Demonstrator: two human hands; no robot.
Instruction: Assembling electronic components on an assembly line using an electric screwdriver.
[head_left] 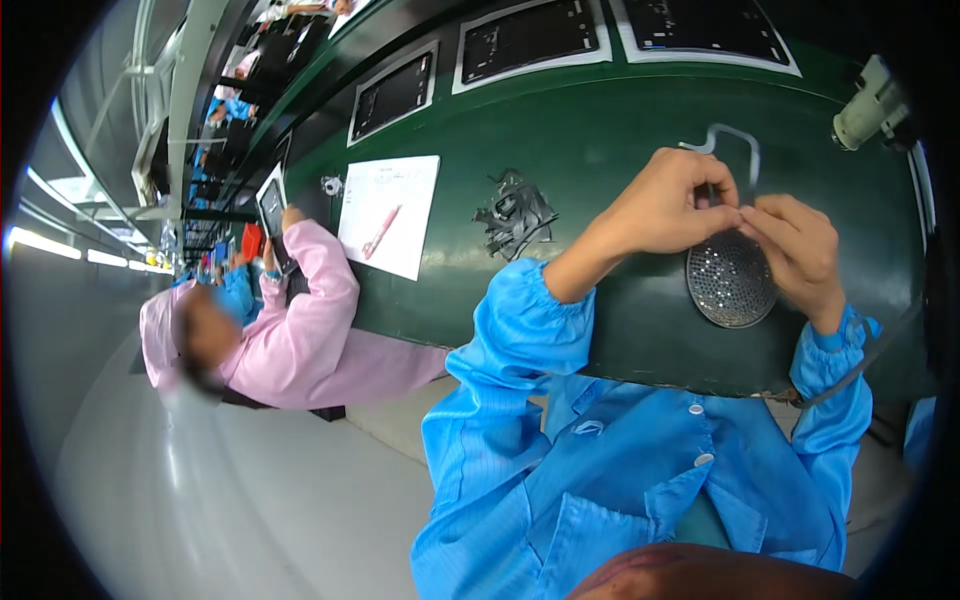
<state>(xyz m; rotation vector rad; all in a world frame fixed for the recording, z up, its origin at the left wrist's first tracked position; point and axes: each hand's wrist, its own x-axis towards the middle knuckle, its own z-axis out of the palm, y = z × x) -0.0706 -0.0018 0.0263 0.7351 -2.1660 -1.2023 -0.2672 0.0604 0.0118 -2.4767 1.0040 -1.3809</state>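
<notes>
- Pink-sleeved co-worker sits at the far left, leaning on the same green bench, well apart from you.
- Just right of that person, a white sheet lies on the bench with a pink pen on it.
- Farther right, a loose pile of thin dark strips sits near your left forearm, not touching it.
- Your left hand is curled nearly closed, its fingertips pinched together on a small part at the spot where both hands meet; the part is too small to make out.
- A grey bent strip rises just above and between your hands; whether your fingers grip it cannot be told.
- A round perforated metal disc lies on the bench directly below your fingertips, between your wrists.
- Your right hand is also closed to a pinch, its fingertips touching the left hand's, its palm at the disc's right edge.
- A pale tool rests at the upper right, well clear.
</notes>
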